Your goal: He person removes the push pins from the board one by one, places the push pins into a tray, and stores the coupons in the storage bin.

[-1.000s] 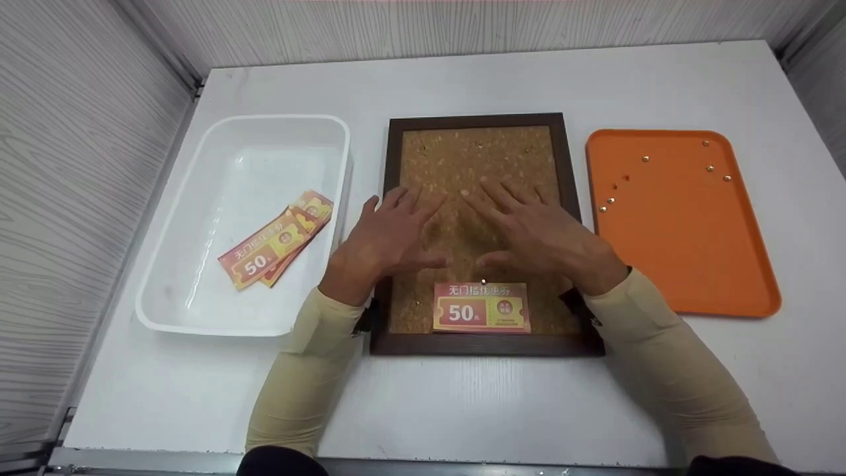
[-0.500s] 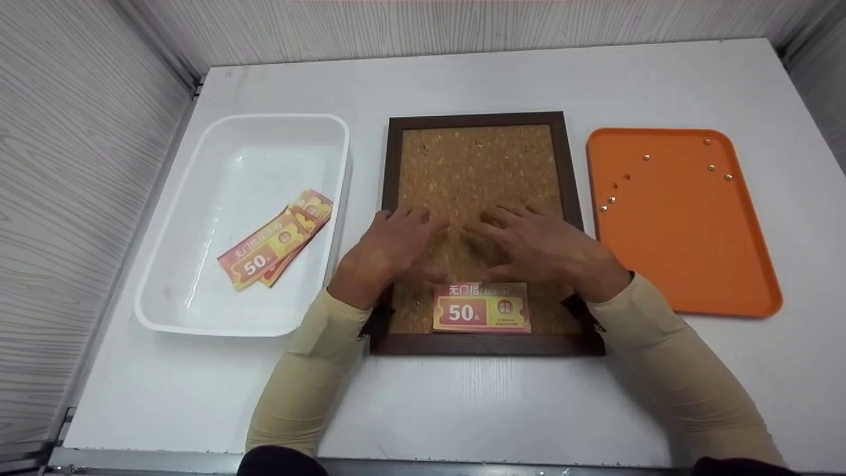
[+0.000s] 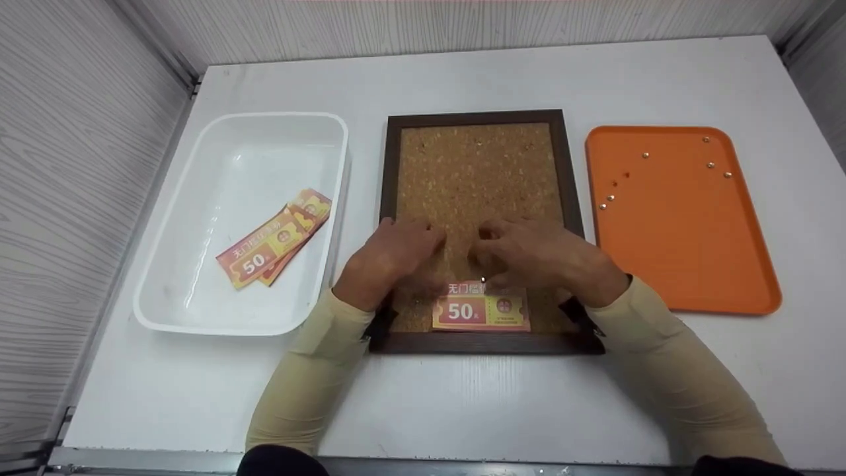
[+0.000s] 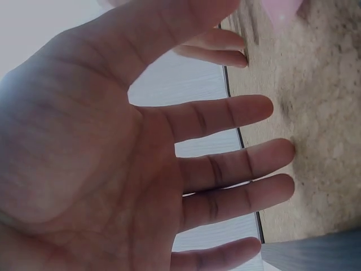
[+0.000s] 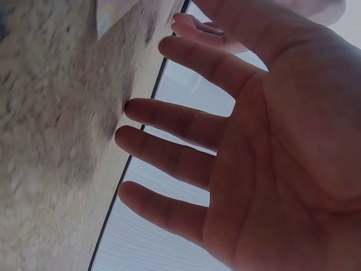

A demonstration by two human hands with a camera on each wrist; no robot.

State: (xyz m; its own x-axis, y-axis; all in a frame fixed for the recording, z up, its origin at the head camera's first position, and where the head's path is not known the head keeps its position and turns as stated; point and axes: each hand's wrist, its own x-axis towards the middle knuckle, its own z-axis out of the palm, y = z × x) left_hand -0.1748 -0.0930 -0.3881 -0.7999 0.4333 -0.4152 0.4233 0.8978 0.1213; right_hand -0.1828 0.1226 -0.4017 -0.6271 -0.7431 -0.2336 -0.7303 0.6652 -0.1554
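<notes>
A cork board (image 3: pixel 476 178) in a dark brown frame lies flat on the table, with both hands over its lower half. My left hand (image 3: pixel 396 254) is above the left side, palm down and fingers pointing at the cork. Mirroring it, my right hand (image 3: pixel 535 254) is over the right side. The wrist views show the fingers extended and spread, with left fingertips (image 4: pixel 279 152) and right fingertips (image 5: pixel 127 135) right at the cork surface; neither hand holds anything. Between the wrists, a pink and yellow 50 coupon (image 3: pixel 466 312) lies on the board with a pin (image 3: pixel 483 280) at its top edge.
To the left stands a white plastic tub (image 3: pixel 251 178) containing overlapping coupons (image 3: pixel 261 254). An orange tray (image 3: pixel 681 258) at the right carries several small shiny pins (image 3: pixel 710 165). Small marks or pins dot the board's upper edge. Walls border the table at the back and left.
Both hands have drawn back toward the near edge of the board, and their fingers, spread flat in the head view before, now point down more. Coupon, tub and tray stay put.
</notes>
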